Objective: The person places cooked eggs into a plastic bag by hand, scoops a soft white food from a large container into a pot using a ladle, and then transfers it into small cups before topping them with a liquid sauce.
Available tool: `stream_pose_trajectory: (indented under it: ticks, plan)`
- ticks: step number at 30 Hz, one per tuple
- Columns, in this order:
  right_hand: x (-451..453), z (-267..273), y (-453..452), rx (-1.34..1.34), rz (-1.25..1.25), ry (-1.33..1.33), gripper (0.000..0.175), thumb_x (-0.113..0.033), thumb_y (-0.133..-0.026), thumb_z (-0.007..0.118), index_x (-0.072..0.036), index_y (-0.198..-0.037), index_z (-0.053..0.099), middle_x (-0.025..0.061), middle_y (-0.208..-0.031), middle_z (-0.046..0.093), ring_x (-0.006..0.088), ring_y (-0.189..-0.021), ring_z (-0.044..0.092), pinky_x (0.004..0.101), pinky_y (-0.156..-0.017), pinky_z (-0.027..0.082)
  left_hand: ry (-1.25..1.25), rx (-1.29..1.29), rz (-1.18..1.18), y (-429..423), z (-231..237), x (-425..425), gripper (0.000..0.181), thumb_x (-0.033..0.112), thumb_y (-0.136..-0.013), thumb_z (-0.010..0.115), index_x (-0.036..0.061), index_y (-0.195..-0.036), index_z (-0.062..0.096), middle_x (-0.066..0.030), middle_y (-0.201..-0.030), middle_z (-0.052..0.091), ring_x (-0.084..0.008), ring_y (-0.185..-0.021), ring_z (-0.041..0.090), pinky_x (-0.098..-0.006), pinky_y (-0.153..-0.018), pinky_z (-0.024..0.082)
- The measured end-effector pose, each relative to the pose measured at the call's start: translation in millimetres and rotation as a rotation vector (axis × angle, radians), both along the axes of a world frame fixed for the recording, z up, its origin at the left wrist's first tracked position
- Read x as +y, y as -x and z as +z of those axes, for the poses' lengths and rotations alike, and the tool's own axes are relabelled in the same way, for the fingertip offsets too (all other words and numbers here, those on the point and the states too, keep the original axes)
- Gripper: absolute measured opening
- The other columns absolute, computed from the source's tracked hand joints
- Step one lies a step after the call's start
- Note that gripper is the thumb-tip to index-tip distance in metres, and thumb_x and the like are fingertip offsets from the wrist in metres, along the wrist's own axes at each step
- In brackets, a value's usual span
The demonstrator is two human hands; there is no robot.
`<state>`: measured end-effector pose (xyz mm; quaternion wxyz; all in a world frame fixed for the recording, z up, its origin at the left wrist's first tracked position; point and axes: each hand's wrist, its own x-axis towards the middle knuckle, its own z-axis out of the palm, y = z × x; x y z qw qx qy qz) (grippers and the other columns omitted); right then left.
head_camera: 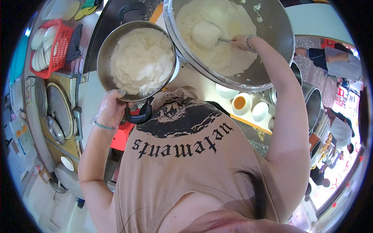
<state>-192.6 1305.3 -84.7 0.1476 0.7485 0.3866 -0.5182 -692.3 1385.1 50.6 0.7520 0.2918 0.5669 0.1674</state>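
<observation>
Wearing a clear plastic glove, my left hand grips the near rim of a steel pot with a black handle. Soft white curd, apparently tofu pudding, heaps inside this pot. To its right stands a much larger steel pot with a broad pale mass of the same curd in it. My right hand reaches over its rim and holds the thin metal handle of a ladle. The ladle's bowl lies under a rounded mound of curd, so its shape is hidden.
A red plastic basket of white dishes sits at the left. Below it lie several round metal lids. White bowls, one with brown liquid, stand beneath the large pot's near rim. More steel pots and other people are at the right.
</observation>
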Motion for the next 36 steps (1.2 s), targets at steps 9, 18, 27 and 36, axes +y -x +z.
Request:
stream_pose_trajectory:
  ticks: [9, 18, 27, 36]
  plan:
    - [15.0, 89.4, 25.8, -0.176, 0.179, -0.220, 0.028, -0.032, -0.087, 0.048, -0.007, -0.096, 0.056, 0.0014, -0.068, 0.050, 0.0143, -0.063, 0.049, 0.0310, -0.055, 0.041, 0.002, -0.021, 0.028, -3.0, 2.9, -2.6, 0.031, 0.002, -0.076, 0.042, -0.0099, -0.103, 0.051, -0.0169, -0.095, 0.059, -0.0225, -0.081, 0.059, -0.0330, -0.065, 0.048]
    - [34.1, 240.6, 66.2, -0.131, 0.098, -0.245, 0.026, -0.031, -0.088, 0.051, -0.007, -0.095, 0.055, -0.0041, -0.060, 0.044, 0.0054, -0.052, 0.041, 0.0221, -0.043, 0.033, 0.001, -0.058, 0.041, 4.6, -18.4, 3.6, 0.028, 0.004, -0.077, 0.044, -0.0103, -0.099, 0.053, -0.0173, -0.095, 0.062, -0.0252, -0.081, 0.062, -0.0364, -0.069, 0.052]
    - [62.0, 227.2, 126.0, -0.012, 0.636, -0.515, 0.023, -0.027, -0.088, 0.052, -0.005, -0.094, 0.056, 0.0022, -0.062, 0.052, 0.0133, -0.055, 0.050, 0.0281, -0.049, 0.040, -0.037, -0.062, -0.047, 5.4, -9.7, 3.7, 0.028, 0.003, -0.077, 0.043, -0.0093, -0.100, 0.053, -0.0167, -0.094, 0.061, -0.0255, -0.081, 0.060, -0.0337, -0.066, 0.050]
    - [80.8, 223.0, 221.0, -0.314, 0.980, -0.315, 0.027, -0.027, -0.088, 0.049, -0.001, -0.091, 0.058, 0.0162, -0.075, 0.061, 0.0323, -0.075, 0.061, 0.0401, -0.069, 0.048, -0.022, -0.047, -0.051, 0.8, -1.6, -2.7, 0.027, 0.003, -0.078, 0.044, -0.0085, -0.101, 0.053, -0.0162, -0.097, 0.060, -0.0258, -0.084, 0.060, -0.0346, -0.069, 0.051]
